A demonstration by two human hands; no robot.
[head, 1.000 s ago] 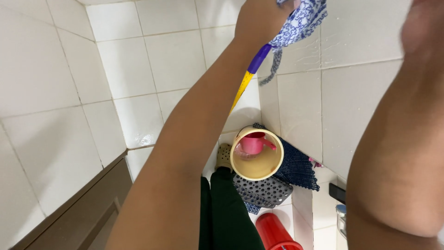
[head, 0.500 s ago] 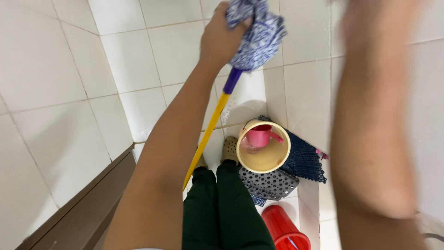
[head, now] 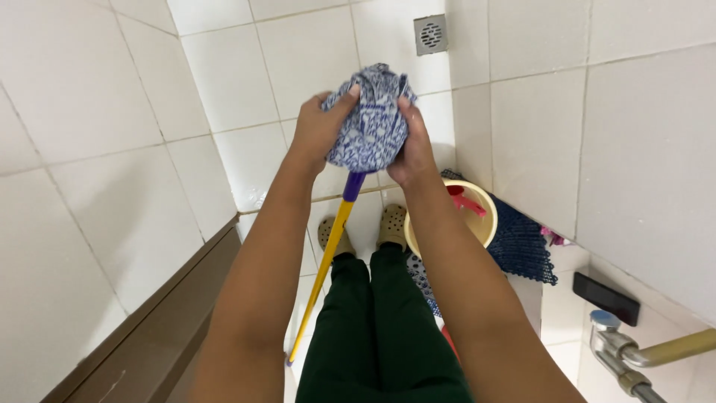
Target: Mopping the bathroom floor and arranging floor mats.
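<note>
Head view looks down on two bare arms raised over a tiled floor; both hands are closed on a blue and white patterned cloth (head: 371,119), which is bunched into a ball on the top end of a mop stick (head: 326,257). Left hand (head: 319,128) wraps the left side of the cloth, with the thumb pressed on top of it; right hand (head: 412,145) clamps the right side, fingers behind the cloth and thumb on its front edge. Cloth sits between the two palms, above the feet and in front of the wall corner; below it the stick has a short purple part, then a long yellow part that runs down and to the left, past the left leg, until the floor near the wooden door frame (head: 160,313).

Person stands in dark green trousers (head: 377,328) and beige clogs (head: 393,224); just beside the right foot is a cream bucket (head: 477,224) with a pink scoop (head: 466,201) inside it; the bucket rests on a dark blue mat (head: 522,246) against the right wall. A square drain grate (head: 430,33) is in the floor at the far corner; a metal pipe (head: 634,358) shows at the lower right edge.
</note>
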